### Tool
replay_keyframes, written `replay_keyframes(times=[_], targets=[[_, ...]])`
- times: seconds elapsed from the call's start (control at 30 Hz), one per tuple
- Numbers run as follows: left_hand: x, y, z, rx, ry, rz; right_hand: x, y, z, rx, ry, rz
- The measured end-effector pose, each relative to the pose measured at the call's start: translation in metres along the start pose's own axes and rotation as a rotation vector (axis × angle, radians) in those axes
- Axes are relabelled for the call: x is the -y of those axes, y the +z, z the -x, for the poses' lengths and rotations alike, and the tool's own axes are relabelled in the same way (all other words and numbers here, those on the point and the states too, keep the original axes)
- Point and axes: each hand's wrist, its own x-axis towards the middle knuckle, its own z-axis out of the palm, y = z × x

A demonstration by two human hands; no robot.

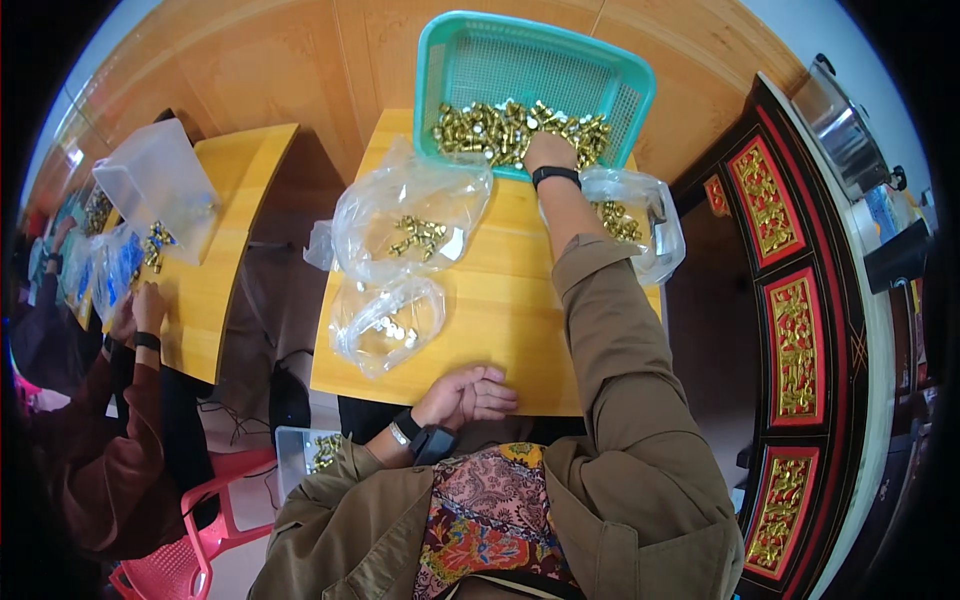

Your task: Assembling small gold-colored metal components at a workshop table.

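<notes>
My right arm stretches to the far side of the table, and my right hand (551, 152) reaches into a green plastic basket (636, 100). Small brass-coloured metal fittings (470, 130), some with white ends, are heaped in the basket. The fingers of that hand are hidden behind its back, among the fittings. At the table's front edge lies my left hand (466, 397), palm turned up, fingers loosely stretched and nothing in it. A clear plastic bag (375, 215) with several brass fittings lies left of the basket. Nearer to me, another clear bag (350, 335) holds small white pieces (395, 328).
A third clear bag (665, 240) with fittings sits beside my right forearm. A tray of fittings (322, 452) stands below the table's left side. A carved black and red cabinet (780, 300) is at the right. Left, a person's hands (148, 308) work at another table (225, 220).
</notes>
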Motion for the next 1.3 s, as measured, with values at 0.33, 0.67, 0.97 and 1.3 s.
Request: replay_keyframes(times=[0.33,0.67,0.97,1.3], targets=[[0.006,0.006,0.024,0.002,0.027,-0.018,0.018,-0.022,0.028,0.056,0.041,0.002],[0.035,0.026,0.050,-0.021,0.028,-0.067,0.007,-0.079,0.084,-0.008,0.125,-0.178],[0.073,0.093,0.072,-0.171,0.391,-0.325,-0.029,-0.155,0.331,0.088,-0.343,-1.171],[0.152,0.161,0.080,-0.117,0.714,-0.392,-0.087,-0.146,0.506,-0.257,-0.379,-0.833]])
